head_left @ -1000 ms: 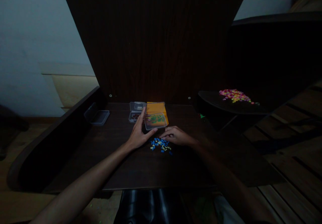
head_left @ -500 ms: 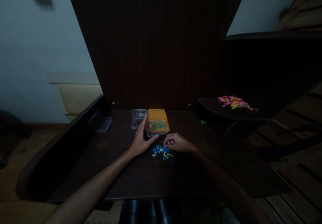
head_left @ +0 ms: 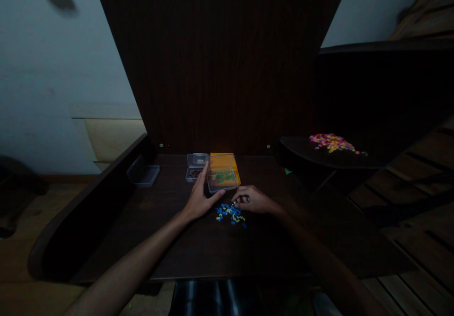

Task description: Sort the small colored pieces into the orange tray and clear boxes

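A clear plastic box [head_left: 222, 188] with its lid raised holds small green pieces. My left hand [head_left: 199, 199] grips its left and near sides, thumb along the front. Right of the box, my right hand [head_left: 252, 199] is closed in a pinch on a small pale brick [head_left: 234, 203] at the fingertips. Just below lies a loose pile of tiny blue and pale yellow bricks [head_left: 230, 213] on the dark wooden desk [head_left: 198, 254]. An orange-yellow packet or sheet [head_left: 237, 170] shows behind and under the box.
A second clear box [head_left: 193, 174] with dark brown pieces stands left of the first. Farther left is another open clear box [head_left: 148, 176]. A heap of pink, red and yellow pieces [head_left: 332, 143] sits on the right shelf [head_left: 301, 150]. A green piece [head_left: 287, 171] lies below it.
My right hand's fingers have lifted slightly off the pile, and a pale brick now shows at their tips. The left hand and the box hold still. The whole view has shifted slightly.
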Demonstrator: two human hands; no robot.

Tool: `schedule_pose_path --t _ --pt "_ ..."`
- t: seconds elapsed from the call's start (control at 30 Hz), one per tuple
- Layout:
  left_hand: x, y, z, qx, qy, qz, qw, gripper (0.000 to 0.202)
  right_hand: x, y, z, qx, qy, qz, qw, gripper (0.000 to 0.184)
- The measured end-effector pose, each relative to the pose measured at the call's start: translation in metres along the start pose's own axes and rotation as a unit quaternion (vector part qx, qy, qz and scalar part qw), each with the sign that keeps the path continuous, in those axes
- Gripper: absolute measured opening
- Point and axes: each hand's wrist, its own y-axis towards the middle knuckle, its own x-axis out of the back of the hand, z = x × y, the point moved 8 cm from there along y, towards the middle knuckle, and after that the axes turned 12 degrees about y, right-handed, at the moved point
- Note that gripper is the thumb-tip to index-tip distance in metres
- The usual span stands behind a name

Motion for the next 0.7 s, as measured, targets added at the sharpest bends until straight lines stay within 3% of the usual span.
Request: schedule_pose_path --t 0.7 --pt "0.0005 -0.0002 0.0005 0.0 0.0 -0.002 1.0 0.098 0.0001 -0.0002 0.0043 0.023 -0.023 -0.034 0.999 0.02"
